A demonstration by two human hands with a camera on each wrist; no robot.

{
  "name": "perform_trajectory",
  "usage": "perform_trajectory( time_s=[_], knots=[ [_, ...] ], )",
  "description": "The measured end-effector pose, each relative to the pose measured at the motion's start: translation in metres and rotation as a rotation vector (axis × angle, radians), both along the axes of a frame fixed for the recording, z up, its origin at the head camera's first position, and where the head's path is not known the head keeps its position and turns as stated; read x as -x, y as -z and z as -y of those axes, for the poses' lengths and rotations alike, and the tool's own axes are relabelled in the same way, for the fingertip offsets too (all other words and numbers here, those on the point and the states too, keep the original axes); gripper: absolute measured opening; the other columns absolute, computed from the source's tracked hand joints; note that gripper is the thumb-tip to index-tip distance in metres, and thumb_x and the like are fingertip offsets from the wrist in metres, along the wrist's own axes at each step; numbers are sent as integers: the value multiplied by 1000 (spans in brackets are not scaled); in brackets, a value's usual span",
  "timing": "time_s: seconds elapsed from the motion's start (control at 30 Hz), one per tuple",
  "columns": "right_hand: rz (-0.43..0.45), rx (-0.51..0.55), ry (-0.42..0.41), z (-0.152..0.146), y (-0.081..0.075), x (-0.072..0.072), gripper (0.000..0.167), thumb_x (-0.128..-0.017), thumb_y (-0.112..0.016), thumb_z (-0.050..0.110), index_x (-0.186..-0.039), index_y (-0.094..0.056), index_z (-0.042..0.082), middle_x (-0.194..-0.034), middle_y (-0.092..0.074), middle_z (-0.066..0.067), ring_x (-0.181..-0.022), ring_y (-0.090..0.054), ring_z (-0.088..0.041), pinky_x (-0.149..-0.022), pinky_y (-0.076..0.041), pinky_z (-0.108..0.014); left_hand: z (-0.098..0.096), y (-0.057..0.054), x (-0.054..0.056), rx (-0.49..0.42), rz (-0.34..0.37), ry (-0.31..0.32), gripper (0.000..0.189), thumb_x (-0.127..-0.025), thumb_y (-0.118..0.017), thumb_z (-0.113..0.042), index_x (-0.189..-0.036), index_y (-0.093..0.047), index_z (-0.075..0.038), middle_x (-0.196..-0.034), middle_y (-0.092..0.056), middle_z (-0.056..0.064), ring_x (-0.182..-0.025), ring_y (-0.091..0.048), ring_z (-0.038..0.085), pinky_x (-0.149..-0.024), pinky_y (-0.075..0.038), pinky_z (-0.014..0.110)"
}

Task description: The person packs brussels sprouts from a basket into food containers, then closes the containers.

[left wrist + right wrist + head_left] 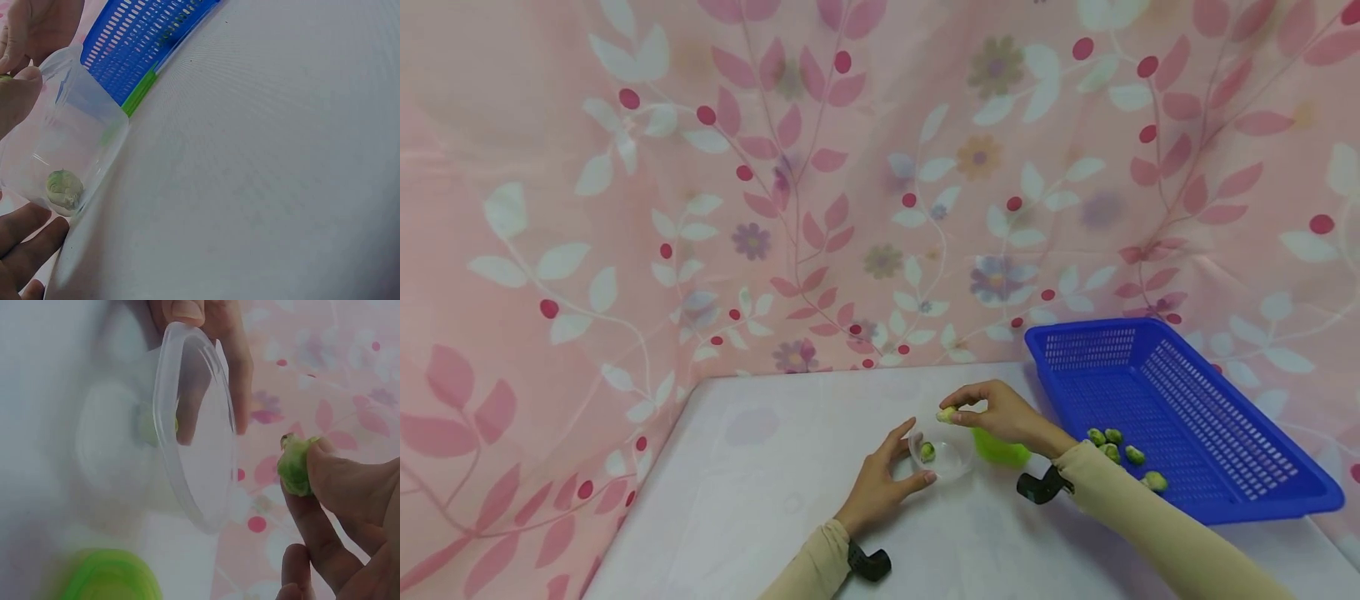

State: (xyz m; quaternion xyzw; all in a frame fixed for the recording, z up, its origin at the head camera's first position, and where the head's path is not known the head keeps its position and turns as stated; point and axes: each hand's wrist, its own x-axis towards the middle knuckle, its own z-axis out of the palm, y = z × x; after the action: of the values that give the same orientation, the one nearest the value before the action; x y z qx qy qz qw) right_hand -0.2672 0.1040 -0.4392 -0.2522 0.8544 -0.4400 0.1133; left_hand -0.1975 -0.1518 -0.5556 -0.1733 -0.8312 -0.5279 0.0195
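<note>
My left hand (876, 483) grips a clear plastic container (953, 468) on the white table, its thumb at the near rim and its fingers round the left side. One Brussels sprout (64, 189) lies inside, at the bottom. My right hand (1000, 414) pinches another Brussels sprout (296, 465) between thumb and fingertips, just above the container's far rim in the head view. A bright green plastic piece (1003, 450), perhaps a lid, lies on the table beside the container, partly hidden behind the right hand.
To the right stands a blue perforated basket (1277, 508) with several Brussels sprouts (1109, 452) toward its near left side; the right forearm passes in front of it. Behind the white table (737, 500) hangs a pink floral cloth (865, 208).
</note>
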Motion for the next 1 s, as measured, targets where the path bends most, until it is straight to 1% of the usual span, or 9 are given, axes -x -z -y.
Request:
perform_trajectory(
  time_s=[0.13, 0.27, 0.5, 0.6, 0.67, 0.8, 0.87, 0.93, 1.0],
  knots=[
    [-2, -22, 34, 5, 3, -4, 16, -100, -75, 18, -115, -82, 18, -113, -79, 2, -123, -64, -37, -109, -44, -66, 1, 1, 0, 1, -7, 11, 88, -94, -83, -36, -166, -34, -23, -151, -64, 6, -141, -60, 27, -120, -38, 64],
    [-32, -30, 26, 10, 9, -8, 16, -100, -75, 16, -114, -82, 16, -113, -79, 0, -121, -65, -34, -108, -45, -66, 1, 1, 0, 12, -18, 13, 89, -95, -82, -39, -167, -33, -20, -151, -64, 8, -140, -61, 26, -119, -40, 63],
    [-98, -27, 17, 14, 24, -12, 16, -96, -78, 12, -112, -82, 12, -110, -80, -2, -120, -68, -35, -107, -48, -66, 1, 1, 1, 11, -9, 15, 91, -94, -82, -42, -167, -32, -24, -152, -62, 10, -141, -60, 26, -120, -40, 60],
    [-136, -29, 19, 16, 30, -10, 15, -95, -80, 12, -109, -83, 11, -108, -81, -2, -117, -70, -34, -106, -49, -64, 2, 2, 1, 5, -7, 12, 90, -94, -82, -41, -167, -33, -22, -151, -63, 10, -141, -60, 26, -120, -40, 60],
    [-180, -30, 14, 18, 34, -10, 14, -93, -81, 11, -107, -83, 10, -105, -82, -2, -113, -72, -33, -105, -51, -63, 2, 1, 1, 5, -7, 10, 90, -94, -82, -40, -167, -33, -20, -150, -64, 9, -141, -60, 26, -120, -39, 61],
    [-319, -73, 10, 23, 40, -10, 14, -88, -86, 8, -103, -84, 9, -97, -83, 0, -105, -72, -29, -102, -52, -56, 2, 1, 1, -2, -7, 6, 89, -94, -83, -38, -166, -35, -20, -149, -65, 7, -142, -60, 25, -121, -37, 62],
    [-374, -123, 30, 25, 42, -12, 15, -86, -88, 8, -101, -85, 10, -95, -82, 3, -100, -66, -25, -96, -50, -48, 2, 1, 1, -8, -7, 8, 89, -93, -84, -36, -166, -35, -21, -149, -65, 6, -142, -60, 25, -121, -37, 62],
    [-394, -175, 66, 29, 42, -14, 16, -84, -89, 9, -99, -85, 12, -94, -82, 4, -98, -59, -21, -90, -46, -42, 1, 0, 1, -11, -8, 6, 88, -93, -84, -36, -166, -36, -21, -149, -65, 6, -142, -60, 25, -121, -37, 62],
    [-387, -211, 100, 32, 42, -17, 16, -83, -90, 8, -98, -86, 12, -94, -82, 4, -98, -54, -19, -86, -45, -38, 1, 0, 1, -10, -5, 5, 88, -93, -84, -36, -166, -36, -22, -149, -66, 6, -142, -60, 25, -121, -37, 62]
  ],
)
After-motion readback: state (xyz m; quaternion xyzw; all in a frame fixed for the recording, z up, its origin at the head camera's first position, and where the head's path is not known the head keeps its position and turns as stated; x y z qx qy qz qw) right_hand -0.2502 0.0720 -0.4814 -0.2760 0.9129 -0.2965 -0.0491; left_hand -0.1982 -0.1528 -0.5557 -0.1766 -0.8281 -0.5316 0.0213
